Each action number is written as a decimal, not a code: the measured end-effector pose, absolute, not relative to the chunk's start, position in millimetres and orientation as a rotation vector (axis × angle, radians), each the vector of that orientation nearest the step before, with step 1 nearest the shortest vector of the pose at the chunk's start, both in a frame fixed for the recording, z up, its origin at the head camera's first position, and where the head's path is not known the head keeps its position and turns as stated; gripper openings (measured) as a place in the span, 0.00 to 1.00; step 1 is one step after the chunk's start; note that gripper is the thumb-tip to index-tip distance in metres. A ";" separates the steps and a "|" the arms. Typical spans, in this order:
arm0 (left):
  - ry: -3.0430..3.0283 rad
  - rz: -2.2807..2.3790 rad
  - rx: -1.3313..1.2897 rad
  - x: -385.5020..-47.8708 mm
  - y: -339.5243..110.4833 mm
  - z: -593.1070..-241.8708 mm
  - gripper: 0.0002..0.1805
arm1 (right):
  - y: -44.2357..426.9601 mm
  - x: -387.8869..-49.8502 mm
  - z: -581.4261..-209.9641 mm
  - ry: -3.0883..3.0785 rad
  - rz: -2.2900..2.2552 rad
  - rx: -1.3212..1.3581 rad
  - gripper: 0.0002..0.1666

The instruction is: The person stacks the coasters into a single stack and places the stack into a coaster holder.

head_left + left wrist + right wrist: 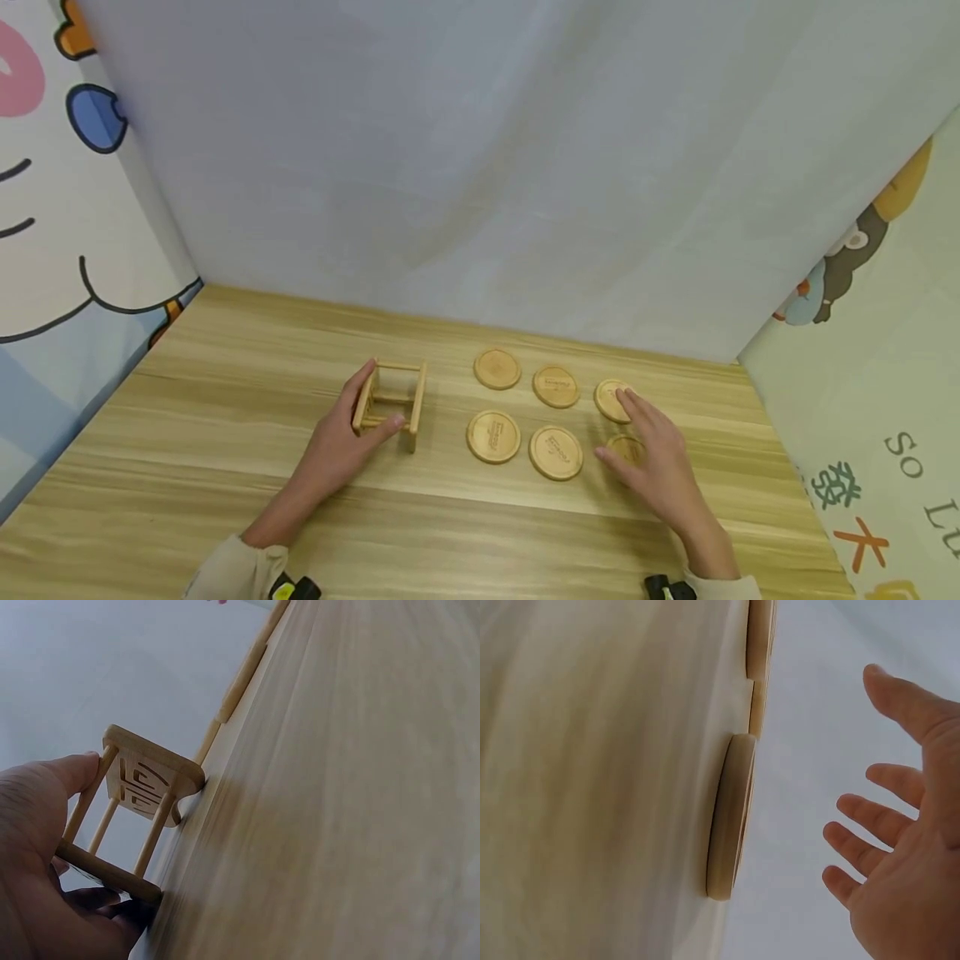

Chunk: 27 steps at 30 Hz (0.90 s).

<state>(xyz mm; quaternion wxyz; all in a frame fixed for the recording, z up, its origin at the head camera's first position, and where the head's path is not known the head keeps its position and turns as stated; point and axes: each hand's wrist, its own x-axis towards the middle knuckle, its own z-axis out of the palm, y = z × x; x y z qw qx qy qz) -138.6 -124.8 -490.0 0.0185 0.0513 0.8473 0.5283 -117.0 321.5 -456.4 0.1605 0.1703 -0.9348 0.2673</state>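
In the head view my left hand [339, 446] grips a small wooden coaster rack [417, 406], thumb on one side panel and fingers round the other. The left wrist view shows the rack's cut-out panel [146, 769] and its round rods. My right hand [662, 467] hovers with spread fingers above two round wooden coasters, one at the back right [608, 402] and one at the front right [627, 448], partly covering both. In the right wrist view that hand [911, 840] holds nothing and is apart from the nearest coaster [730, 817].
More wooden coasters lie flat between the hands in two rows: back left [497, 368], back middle [556, 387], front left [493, 437], front middle [556, 452]. The wood-grain table [450, 533] ends at a pale cloth wall [480, 167]. Printed panels stand left and right.
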 end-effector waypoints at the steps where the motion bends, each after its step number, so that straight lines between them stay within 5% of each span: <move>1: 2.631 1.640 0.158 -138.5 -124.7 -489.6 0.52 | 322.2 -117.4 -455.9 -2.667 0.788 0.489 0.52; 27: 2.650 1.635 0.172 -138.3 -123.5 -490.0 0.51 | 349.4 -116.8 -461.9 -2.804 0.966 0.369 0.45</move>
